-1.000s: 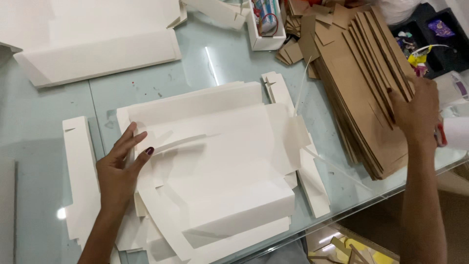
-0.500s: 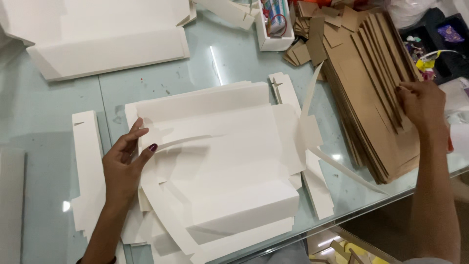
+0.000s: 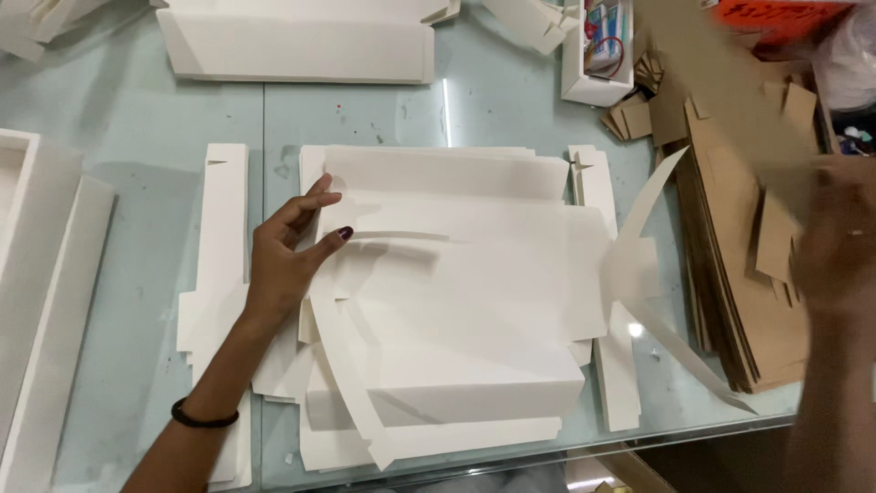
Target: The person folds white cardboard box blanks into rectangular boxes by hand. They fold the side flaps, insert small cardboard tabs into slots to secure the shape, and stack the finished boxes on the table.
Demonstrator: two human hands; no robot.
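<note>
My left hand (image 3: 287, 251) lies flat, fingers spread, on the left edge of a stack of flat white cardboard box blanks (image 3: 465, 301) in the middle of the glass table (image 3: 365, 110). One curved flap rises just past its thumb. My right hand (image 3: 839, 246), blurred by motion, grips a brown cardboard sheet (image 3: 730, 100) and holds it lifted above the pile of brown cardboard blanks (image 3: 730, 274) at the right. A thin white flap (image 3: 639, 246) stands up between the two stacks.
More folded white box pieces lie at the top (image 3: 301, 46) and along the left edge (image 3: 46, 292). A small white tray with bits inside (image 3: 598, 50) stands at the top right. The table's front edge runs along the bottom right.
My right hand has lifted a brown sheet off the pile and swung it up and left. The camera view has shifted. My left hand stays pressed on the white stack.
</note>
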